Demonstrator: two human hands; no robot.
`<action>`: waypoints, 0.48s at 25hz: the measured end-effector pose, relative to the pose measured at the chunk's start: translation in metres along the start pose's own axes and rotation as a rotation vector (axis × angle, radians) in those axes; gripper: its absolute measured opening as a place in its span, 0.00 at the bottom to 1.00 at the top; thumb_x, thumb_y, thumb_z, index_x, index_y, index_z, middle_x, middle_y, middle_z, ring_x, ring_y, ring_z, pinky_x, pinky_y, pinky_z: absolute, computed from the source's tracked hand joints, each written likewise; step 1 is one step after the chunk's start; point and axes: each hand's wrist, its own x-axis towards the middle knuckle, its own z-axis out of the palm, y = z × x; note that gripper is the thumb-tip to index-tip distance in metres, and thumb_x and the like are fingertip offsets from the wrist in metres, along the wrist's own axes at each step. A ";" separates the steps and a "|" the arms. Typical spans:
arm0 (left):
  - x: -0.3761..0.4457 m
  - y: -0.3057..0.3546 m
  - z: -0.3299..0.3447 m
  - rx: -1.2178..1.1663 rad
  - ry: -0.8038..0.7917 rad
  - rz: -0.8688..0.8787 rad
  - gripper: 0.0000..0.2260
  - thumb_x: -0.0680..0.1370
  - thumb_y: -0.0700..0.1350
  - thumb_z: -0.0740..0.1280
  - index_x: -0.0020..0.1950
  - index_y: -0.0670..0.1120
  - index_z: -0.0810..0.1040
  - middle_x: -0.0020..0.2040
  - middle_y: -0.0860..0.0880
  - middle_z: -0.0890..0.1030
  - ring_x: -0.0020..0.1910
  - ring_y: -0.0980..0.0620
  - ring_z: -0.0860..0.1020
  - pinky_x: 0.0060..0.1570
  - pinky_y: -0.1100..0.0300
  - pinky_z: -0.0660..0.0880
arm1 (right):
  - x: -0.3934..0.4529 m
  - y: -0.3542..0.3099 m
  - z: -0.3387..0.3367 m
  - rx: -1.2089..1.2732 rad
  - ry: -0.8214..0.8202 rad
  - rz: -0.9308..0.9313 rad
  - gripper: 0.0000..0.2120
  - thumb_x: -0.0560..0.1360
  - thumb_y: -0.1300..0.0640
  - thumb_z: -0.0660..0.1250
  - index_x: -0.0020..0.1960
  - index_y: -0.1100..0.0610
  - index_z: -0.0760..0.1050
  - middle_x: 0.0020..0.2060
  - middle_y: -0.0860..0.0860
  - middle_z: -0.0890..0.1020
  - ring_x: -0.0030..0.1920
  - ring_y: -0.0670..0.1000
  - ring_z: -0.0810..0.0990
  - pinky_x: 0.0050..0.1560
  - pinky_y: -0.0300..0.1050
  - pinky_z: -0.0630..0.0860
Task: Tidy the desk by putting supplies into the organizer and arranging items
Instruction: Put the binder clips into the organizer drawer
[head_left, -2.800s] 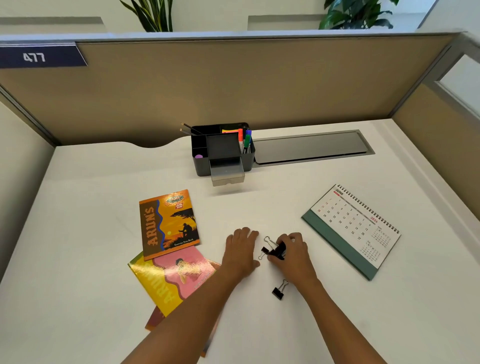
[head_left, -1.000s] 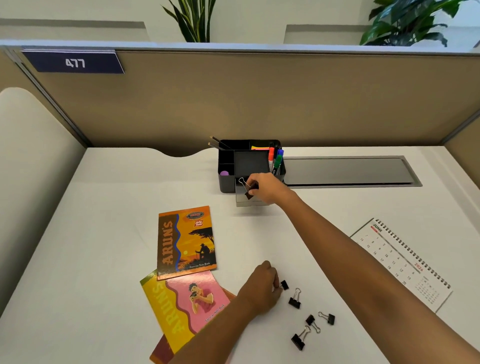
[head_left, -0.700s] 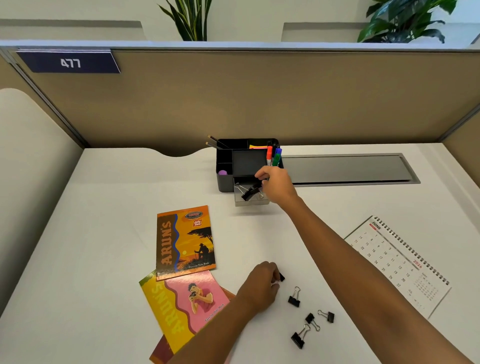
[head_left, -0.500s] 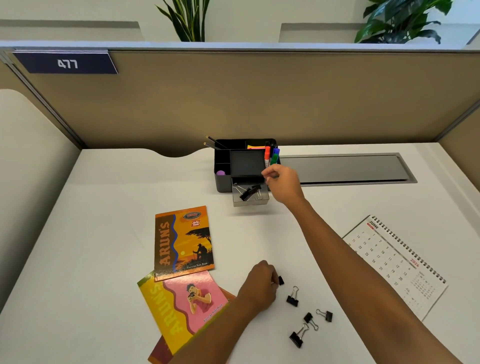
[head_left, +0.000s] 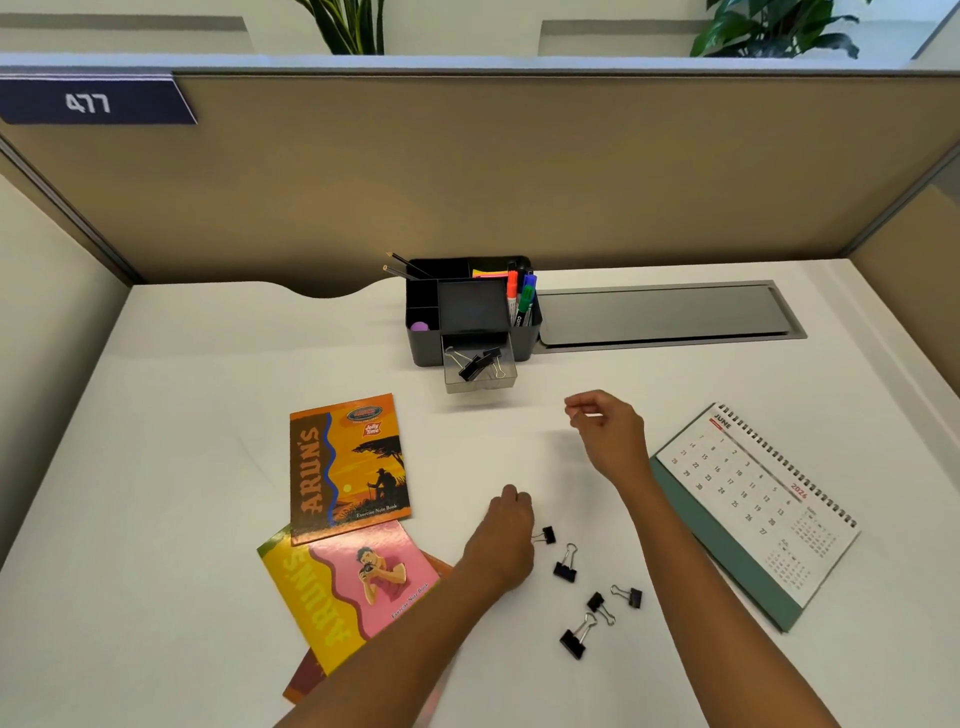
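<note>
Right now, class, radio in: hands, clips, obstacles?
Left hand pinching one binder clip. Right hand empty, above desk. Clips in drawer; four loose clips. Path unobstructed.

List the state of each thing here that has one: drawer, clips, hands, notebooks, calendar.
organizer drawer: pulled open, binder clips inside
clips in drawer: lying loose in a heap
clips on desk: five loose, not yet stowed
left hand: fingers curled at one small clip
right hand: above the desk, holding nothing
orange notebook: closed, overlapping the pink notebook
calendar: lying flat, June showing
</note>
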 end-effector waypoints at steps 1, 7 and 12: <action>0.000 -0.003 -0.002 -0.057 0.006 0.006 0.12 0.72 0.32 0.60 0.55 0.39 0.69 0.57 0.42 0.69 0.50 0.43 0.72 0.43 0.57 0.65 | -0.008 0.006 -0.003 0.002 -0.001 0.023 0.06 0.77 0.61 0.67 0.50 0.54 0.82 0.46 0.48 0.85 0.45 0.47 0.83 0.43 0.32 0.74; -0.003 -0.012 -0.011 -0.283 -0.030 0.038 0.23 0.70 0.43 0.69 0.63 0.45 0.69 0.56 0.48 0.69 0.53 0.48 0.73 0.53 0.55 0.73 | -0.066 0.044 -0.009 -0.427 -0.406 0.135 0.09 0.72 0.55 0.74 0.51 0.50 0.78 0.50 0.47 0.81 0.47 0.47 0.79 0.44 0.38 0.72; -0.003 -0.006 -0.001 -0.107 -0.060 0.149 0.21 0.77 0.44 0.66 0.70 0.51 0.73 0.57 0.47 0.69 0.54 0.50 0.71 0.55 0.55 0.73 | -0.112 0.053 -0.008 -0.608 -0.419 0.239 0.25 0.65 0.46 0.78 0.54 0.52 0.71 0.51 0.48 0.71 0.46 0.50 0.76 0.40 0.42 0.70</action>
